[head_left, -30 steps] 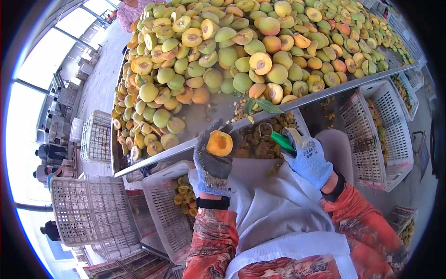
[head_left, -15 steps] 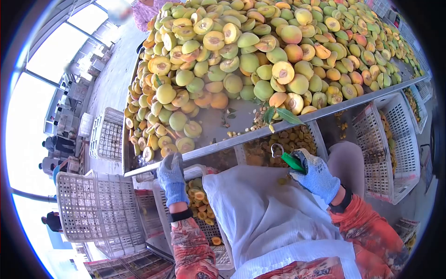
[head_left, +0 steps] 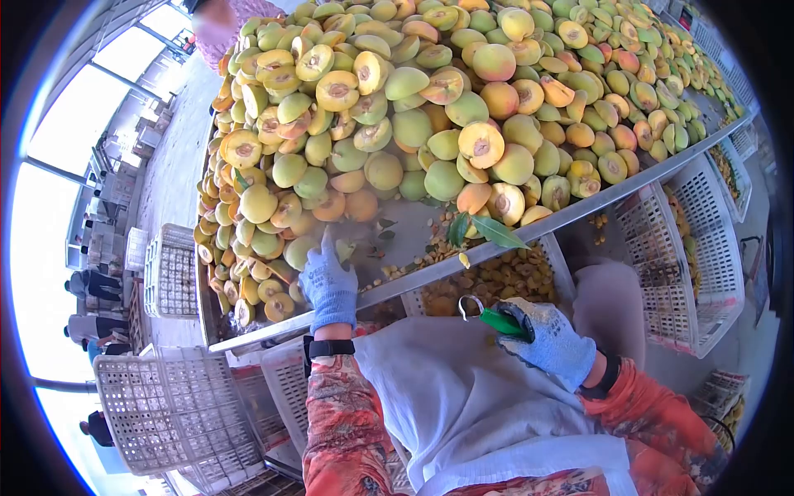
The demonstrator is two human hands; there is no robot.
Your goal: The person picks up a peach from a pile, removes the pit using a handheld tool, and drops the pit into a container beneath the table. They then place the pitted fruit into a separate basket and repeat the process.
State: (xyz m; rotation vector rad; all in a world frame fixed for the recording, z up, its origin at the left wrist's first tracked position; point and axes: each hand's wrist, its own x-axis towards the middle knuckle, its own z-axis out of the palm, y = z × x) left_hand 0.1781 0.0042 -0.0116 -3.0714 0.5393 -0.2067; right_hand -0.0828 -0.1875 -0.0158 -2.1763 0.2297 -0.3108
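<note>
Left hand (head_left: 329,281) now over table (head_left: 370,258), reaching fruit pile (head_left: 357,161).

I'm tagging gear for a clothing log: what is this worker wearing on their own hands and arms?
Left glove and right glove: light blue; the right shows dark, dirt-stained areas. Black bands circle both wrists. Sleeves are red-orange with a mottled grey-and-pale pattern.

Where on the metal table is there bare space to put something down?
The table is bare between the left hand, the front rim and the scattered pits; another patch shows at the far right, between fruit heap and rim. Elsewhere, fruit crowds it.
</note>
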